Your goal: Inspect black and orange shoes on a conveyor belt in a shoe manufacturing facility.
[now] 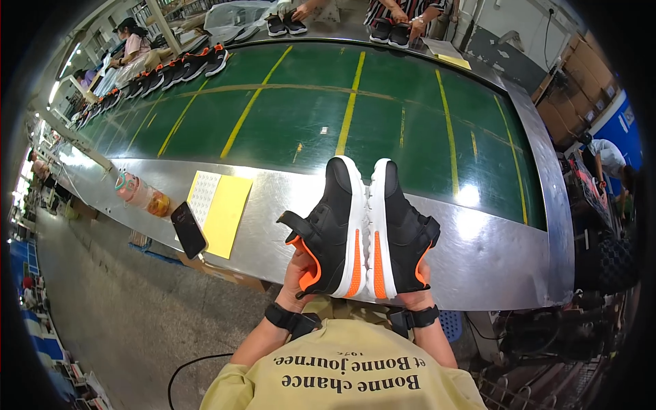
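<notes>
My left hand (295, 272) grips a black sneaker (332, 225) by its heel end, at the orange-lined opening. In my right hand (417, 298) is the matching sneaker (400, 232), held by the heel as well. Both shoes have white soles with orange side patches, and their toes point away from me. The soles face each other, touching or almost touching. A strap sticks out from the left shoe's upper. Most of my fingers are hidden behind or inside the shoes. Black bands circle both wrists.
Beneath the shoes runs a metal table edge (478, 273) beside a green conveyor belt (307, 102). At left lie a phone (188, 229), yellow sheets (229, 212) and a bottle (143, 195). Several sneakers (171, 72) line the belt's far left. Two people across handle shoes.
</notes>
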Motion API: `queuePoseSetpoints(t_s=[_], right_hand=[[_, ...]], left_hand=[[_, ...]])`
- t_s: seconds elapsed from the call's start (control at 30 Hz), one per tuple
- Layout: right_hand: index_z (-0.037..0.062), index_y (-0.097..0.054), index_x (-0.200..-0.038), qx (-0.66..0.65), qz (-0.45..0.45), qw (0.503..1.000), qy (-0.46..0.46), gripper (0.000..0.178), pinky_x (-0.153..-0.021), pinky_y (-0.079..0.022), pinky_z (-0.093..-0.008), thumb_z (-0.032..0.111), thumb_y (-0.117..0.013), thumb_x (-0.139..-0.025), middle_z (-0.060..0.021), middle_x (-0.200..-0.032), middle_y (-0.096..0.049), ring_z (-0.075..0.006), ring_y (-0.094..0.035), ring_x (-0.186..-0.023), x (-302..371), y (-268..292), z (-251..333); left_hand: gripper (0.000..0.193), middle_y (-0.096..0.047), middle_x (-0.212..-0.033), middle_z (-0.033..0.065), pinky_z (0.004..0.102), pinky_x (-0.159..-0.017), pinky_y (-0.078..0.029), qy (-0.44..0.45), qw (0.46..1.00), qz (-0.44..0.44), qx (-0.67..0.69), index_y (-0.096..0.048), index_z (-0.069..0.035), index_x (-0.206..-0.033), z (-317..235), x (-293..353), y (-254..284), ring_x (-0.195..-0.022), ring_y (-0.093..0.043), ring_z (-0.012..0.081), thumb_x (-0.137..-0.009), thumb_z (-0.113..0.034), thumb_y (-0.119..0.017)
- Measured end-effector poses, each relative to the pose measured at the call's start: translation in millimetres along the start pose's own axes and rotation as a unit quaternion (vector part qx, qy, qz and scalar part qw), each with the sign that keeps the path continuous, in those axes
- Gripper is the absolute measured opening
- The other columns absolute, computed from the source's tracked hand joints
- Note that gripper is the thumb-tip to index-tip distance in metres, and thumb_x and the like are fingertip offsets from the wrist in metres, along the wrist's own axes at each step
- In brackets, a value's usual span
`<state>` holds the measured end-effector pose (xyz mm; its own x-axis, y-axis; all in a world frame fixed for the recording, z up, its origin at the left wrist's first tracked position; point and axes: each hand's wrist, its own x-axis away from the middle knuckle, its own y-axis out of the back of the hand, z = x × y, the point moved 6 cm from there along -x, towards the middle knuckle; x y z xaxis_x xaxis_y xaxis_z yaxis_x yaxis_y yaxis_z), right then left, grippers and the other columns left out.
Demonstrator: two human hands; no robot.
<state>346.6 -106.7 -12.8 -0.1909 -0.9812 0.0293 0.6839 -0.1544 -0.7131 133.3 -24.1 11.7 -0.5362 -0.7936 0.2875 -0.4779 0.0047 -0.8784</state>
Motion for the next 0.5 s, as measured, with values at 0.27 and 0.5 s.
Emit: queuePoseSetpoints(t_s=[0.27, 0.5], right_hand=[[-0.0025, -0.051, -0.127, 0.317, -0.171, 0.933, 0.01, 0.043, -0.089, -0.046, -0.0283, 0.003, -0.061, -0.085, -0.0094, -0.117, -0.06, -0.0157, -0.058, -0.102, -12, -27, 52], [-0.0025, -0.056, -0.122, 0.448, -0.198, 0.871, 0.035, 0.037, -0.082, -0.046, -0.0251, 0.016, -0.062, -0.09, -0.0057, -0.103, -0.064, -0.0107, -0.058, -0.091, -1, -14, 62]], left_hand=[[0.06, -0.042, -0.141, 0.0122, 0.0323, -0.103, -0.039, -0.341, 0.841, 0.006, -0.419, -0.043, -0.004, -0.135, -33, 2, -56, -0.124, -0.048, 0.0216, -0.078, 0.01, -0.053], [0.057, -0.033, -0.146, 0.0197, 0.0362, -0.109, -0.029, -0.44, 0.652, 0.017, -0.617, -0.047, -0.001, -0.129, -37, 21, -74, -0.136, -0.033, 0.03, -0.073, 0.007, -0.055]])
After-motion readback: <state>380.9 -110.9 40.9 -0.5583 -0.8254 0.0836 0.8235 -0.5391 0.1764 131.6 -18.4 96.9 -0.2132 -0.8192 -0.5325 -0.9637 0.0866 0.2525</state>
